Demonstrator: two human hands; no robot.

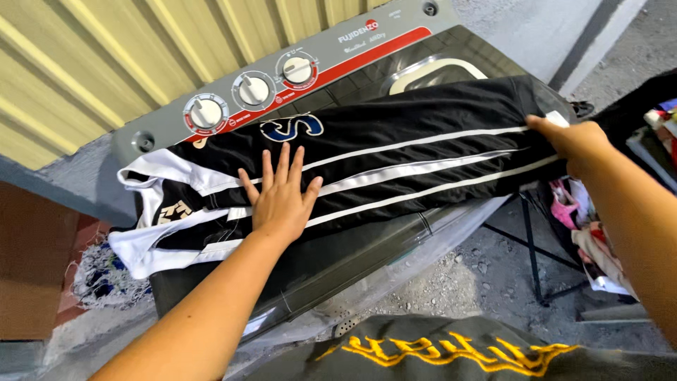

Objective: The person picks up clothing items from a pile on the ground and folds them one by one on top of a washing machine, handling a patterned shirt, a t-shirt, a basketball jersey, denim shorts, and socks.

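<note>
While the black sports jersey with white stripes and white trim [395, 152] lies folded lengthwise across the lid of the grey twin-tub washing machine [367, 63], both hands are on it. Left hand [280, 197] is flat, fingers spread, palm pressed on the jersey approx. at its middle, not gripping anything — just open and resting on the cloth. Right hand [575, 144] is at the jersey's far right end, fingers closed round the fabric edge where a small white tag shows, so it's pinching/holding the jersey there.

Jersey runs from the machine's left side, where the white collar/sleeve part bunches and hangs a bit over the edge, to the right side near the lid's corner. A blue-and-white letter patch on the jersey sits just above the left hand.

Behind the jersey, on the machine's raised panel w/ a red band: three round white control knobs [252, 90] in a row. Behind the machine, a cream corrugated metal wall [106, 56]. Right of the machine, a pile of mixed coloured clothes [599, 233] on a dark metal-frame stand, just beside the right forearm. Ground below is rough grey concrete w/ small stones [465, 275]. Bottom of view: the person's own dark shirt with yellow lettering [451, 349].
</note>
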